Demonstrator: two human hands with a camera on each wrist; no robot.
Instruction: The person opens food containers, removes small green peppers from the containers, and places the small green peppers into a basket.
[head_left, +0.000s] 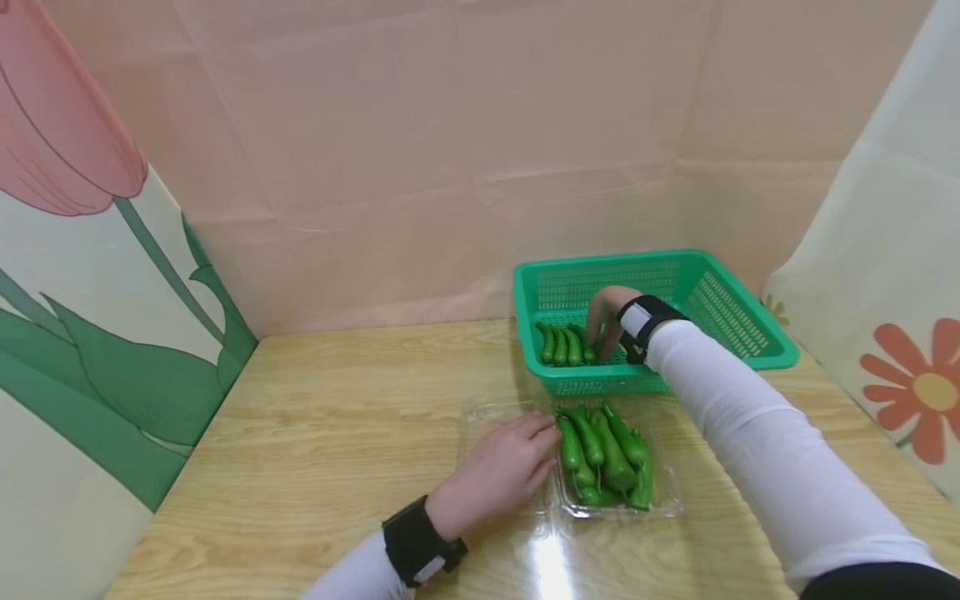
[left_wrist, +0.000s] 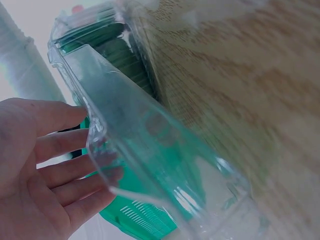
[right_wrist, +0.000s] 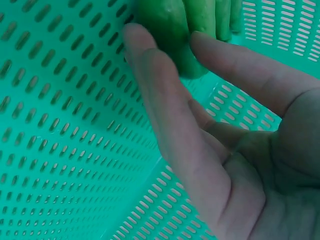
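In the head view, my right hand reaches into a green plastic basket. The right wrist view shows its thumb and fingers on either side of a green pepper, pinching its end. Several more peppers lie side by side there. My left hand rests at the hinge side of a clear plastic clamshell box, over its opened lid. In the left wrist view its fingers are extended and touch the clear plastic edge. Several green peppers fill the box's base.
The basket stands at the back right, just behind the clamshell box, on a wood-grain table. A pinkish cloth backdrop rises behind. Printed flower panels flank the left and right sides.
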